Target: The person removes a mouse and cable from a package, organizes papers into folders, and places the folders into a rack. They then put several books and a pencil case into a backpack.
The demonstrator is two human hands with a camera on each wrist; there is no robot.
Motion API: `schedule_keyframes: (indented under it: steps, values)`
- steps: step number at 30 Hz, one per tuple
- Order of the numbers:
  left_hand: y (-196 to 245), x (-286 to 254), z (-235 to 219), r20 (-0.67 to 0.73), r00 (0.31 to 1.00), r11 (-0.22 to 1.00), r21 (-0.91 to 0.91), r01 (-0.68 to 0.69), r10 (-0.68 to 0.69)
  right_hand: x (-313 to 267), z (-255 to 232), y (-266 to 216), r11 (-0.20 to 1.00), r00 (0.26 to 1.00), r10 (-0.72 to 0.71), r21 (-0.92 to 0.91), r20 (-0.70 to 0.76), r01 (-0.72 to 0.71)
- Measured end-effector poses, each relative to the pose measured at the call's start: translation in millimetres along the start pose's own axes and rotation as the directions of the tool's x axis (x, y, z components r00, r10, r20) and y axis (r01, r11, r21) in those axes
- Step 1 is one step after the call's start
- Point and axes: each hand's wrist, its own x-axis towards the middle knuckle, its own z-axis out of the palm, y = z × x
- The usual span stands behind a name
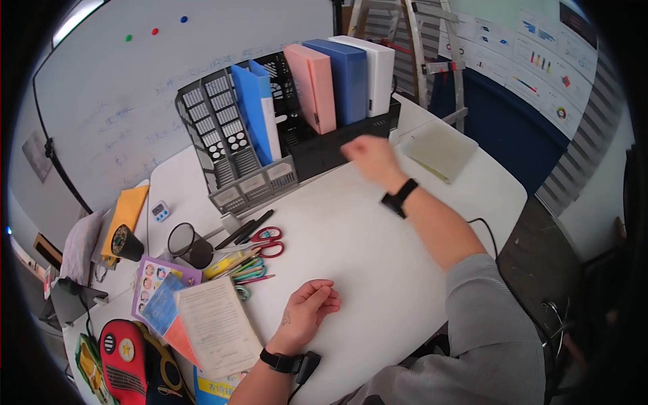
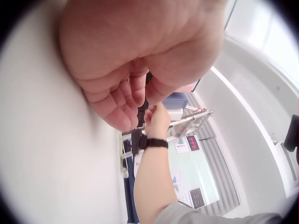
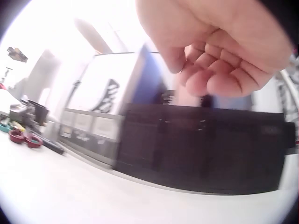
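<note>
Binders (image 1: 349,88) beyond both hands (image 1: 375,162)

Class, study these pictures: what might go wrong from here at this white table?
The right hand is near the black plastic file rack; a bump might tip the pink box file standing in it.
The red-handled metal scissors lie loose beside black pens; a sweeping arm could scatter them.
The left hand is close to the printed off-white paper; pulling back might drag it.
</note>
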Motion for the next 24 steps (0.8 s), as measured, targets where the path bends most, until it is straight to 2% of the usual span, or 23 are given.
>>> schedule_keyframes:
  steps: [1,3,5,6,7,8,9,11,12,13,15,17,19,20,21,22,23,24]
  values:
    - [0,0,0,0.014,1.0,1.0,-0.001,0.007,-0.007,2,-32,21,0.991,0.984,0.07,-0.097,-0.166,-0.087]
    - [0,0,1,-0.013,1.0,1.0,-0.006,0.001,-0.001,6,-93,100,0.954,0.886,0.189,-0.135,-0.423,-0.267]
    - [1,-1,0,-0.004,1.0,1.0,-0.004,0.002,-0.002,-18,-145,140,0.847,0.752,0.307,-0.193,-0.584,-0.495]
    - [1,-1,0,-0.006,1.0,1.0,-0.003,-0.01,0.01,-32,-151,145,0.842,0.746,0.309,-0.195,-0.59,-0.503]
    - [2,-1,1,0.001,1.0,1.0,0.0,-0.004,0.004,-50,-155,150,0.636,0.688,0.45,-0.337,-0.569,-0.694]
    - [1,-1,1,-0.009,1.0,1.0,-0.002,-0.009,0.009,-63,-160,154,0.37,0.592,0.571,-0.465,-0.569,-0.804]
    - [2,-2,1,-0.02,1.0,1.0,-0.002,-0.015,0.015,-69,-170,158,0.365,0.586,0.571,-0.462,-0.574,-0.808]
    - [3,-2,3,-0.032,0.999,1.0,0.009,-0.018,0.018,-82,-194,159,0.404,0.595,0.765,-0.534,-0.248,-0.742]
    - [2,-3,4,-0.051,0.998,1.0,0.013,-0.021,0.022,-85,-213,154,0.39,0.527,0.849,-0.619,-0.045,-0.681]
    - [3,-3,4,-0.043,0.999,1.0,0.014,-0.011,0.011,-99,-225,161,0.432,0.559,0.829,-0.637,0.001,-0.639]
    - [3,-3,5,-0.047,0.998,0.999,0.022,-0.033,0.034,-137,-249,143,0.47,0.579,0.812,-0.665,0.069,-0.581]
    - [3,-3,5,-0.049,0.998,0.999,0.025,-0.028,0.029,-195,-262,119,0.506,0.687,0.726,-0.665,-0.016,-0.549]
    - [4,-3,4,-0.031,0.999,0.999,0.011,-0.039,0.04,-257,-266,96,0.575,0.757,0.633,-0.554,-0.166,-0.602]
    - [4,-3,3,-0.019,0.999,0.999,-0.013,-0.035,0.035,-281,-265,79,0.755,0.765,0.634,-0.12,-0.112,-0.644]
    - [3,-3,3,-0.052,0.997,0.997,-0.032,-0.064,0.062,-297,-260,64,0.75,0.79,0.611,0.349,-0.041,-0.562]
    - [4,-4,3,-0.027,0.999,0.999,-0.027,-0.039,0.039,-315,-259,60,0.697,0.769,0.636,0.476,-0.064,-0.537]
    - [5,-4,1,-0.004,1.0,1.0,-0.021,-0.02,0.019,-332,-269,59,0.435,0.648,0.749,0.634,0.139,-0.639]
    - [4,-3,-2,0.017,1.0,0.999,-0.032,-0.005,0.006,-349,-279,58,0.363,0.626,0.746,0.649,0.227,-0.669]
